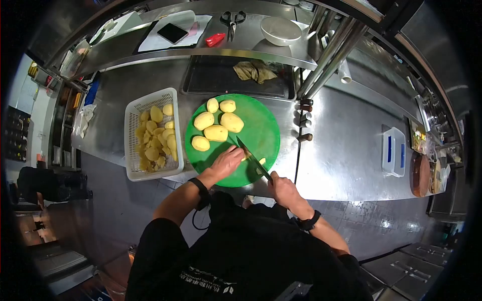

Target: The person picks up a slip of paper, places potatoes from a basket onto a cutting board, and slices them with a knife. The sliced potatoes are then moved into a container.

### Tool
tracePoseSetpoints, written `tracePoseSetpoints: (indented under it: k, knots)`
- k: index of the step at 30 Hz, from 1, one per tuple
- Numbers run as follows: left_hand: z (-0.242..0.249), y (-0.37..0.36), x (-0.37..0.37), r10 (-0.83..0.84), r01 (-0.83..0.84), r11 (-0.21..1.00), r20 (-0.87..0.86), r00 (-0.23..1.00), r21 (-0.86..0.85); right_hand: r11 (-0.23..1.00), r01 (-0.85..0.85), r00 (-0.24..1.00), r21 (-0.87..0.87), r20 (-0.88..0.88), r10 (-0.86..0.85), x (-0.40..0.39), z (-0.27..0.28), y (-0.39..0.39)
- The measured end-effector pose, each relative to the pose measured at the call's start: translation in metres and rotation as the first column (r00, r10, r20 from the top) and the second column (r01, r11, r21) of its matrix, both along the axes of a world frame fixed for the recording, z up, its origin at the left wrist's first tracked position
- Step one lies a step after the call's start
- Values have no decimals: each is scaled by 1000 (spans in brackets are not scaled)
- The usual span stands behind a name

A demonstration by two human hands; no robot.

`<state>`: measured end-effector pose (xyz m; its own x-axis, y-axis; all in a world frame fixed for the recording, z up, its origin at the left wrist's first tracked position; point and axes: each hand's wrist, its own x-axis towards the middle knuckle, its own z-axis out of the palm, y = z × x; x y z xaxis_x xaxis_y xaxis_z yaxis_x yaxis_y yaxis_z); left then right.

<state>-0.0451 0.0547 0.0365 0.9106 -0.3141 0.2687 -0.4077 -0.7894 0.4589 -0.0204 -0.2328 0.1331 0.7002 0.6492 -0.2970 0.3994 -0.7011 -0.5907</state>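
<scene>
My right hand (284, 191) is wrapped round the handle of a kitchen knife (252, 157), its blade pointing up and left over a round green cutting board (263, 118). Close beside the blade, my left hand (228, 163) has its fingers curled down on a potato, mostly hidden, with a bit of yellow showing by the fingertips. Small cut potato pieces (261, 161) lie right of the blade. Several whole peeled potatoes (216, 133) rest on the board's left half. Next to the board, a white plastic basket (131, 173) holds many cut potato pieces (155, 140).
Behind the board lies a black tray (211, 75) with a crumpled cloth (254, 71). The shelf above carries a phone (172, 33), scissors (232, 24), a red object (215, 39) and a white bowl (280, 31). A clear plastic container (394, 152) sits far right.
</scene>
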Motion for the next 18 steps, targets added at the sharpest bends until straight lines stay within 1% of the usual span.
tracePoseSetpoints:
  k: [1,4,5,8,9,10,12,13,15,17,18]
  knots:
    - [2,0,-1,-1,1,1000,4,1000,-7,1000,0,1000,2,1,0,0,9,0]
    - [4,0,0,10,-10,1000,21,1000,-29,999,-2,997,-49,-71,-1,-7,1,-2]
    - [3,-2,-2,20,-19,999,28,999,-38,1000,-14,1000,-25,-3,14,-12,-38,-6]
    - [3,-2,0,16,-14,999,70,997,-34,1000,-17,1000,-18,-25,16,-6,-51,-4]
    - [3,-1,-2,13,-11,1000,82,997,-29,1000,-11,998,-24,-56,10,-3,-17,2]
    - [0,-1,-4,16,-15,1000,62,998,-18,1000,-6,998,-26,-69,5,-4,2,2]
    - [-6,1,-4,26,-26,1000,29,999,3,1000,0,996,-30,-88,-2,-3,23,2]
    - [-5,1,-2,39,-39,999,37,999,-7,998,-1,994,-67,-112,-7,-5,9,1]
    - [-3,-2,-6,52,-51,998,36,998,-28,996,18,996,-85,-88,-26,-14,-41,-4]
    - [-3,-1,-6,64,-63,998,37,997,-28,991,47,995,-129,-83,-58,-17,-59,-5]
    - [-3,-2,-8,71,-70,997,35,997,-27,995,35,996,-92,-79,-42,-18,-56,-5]
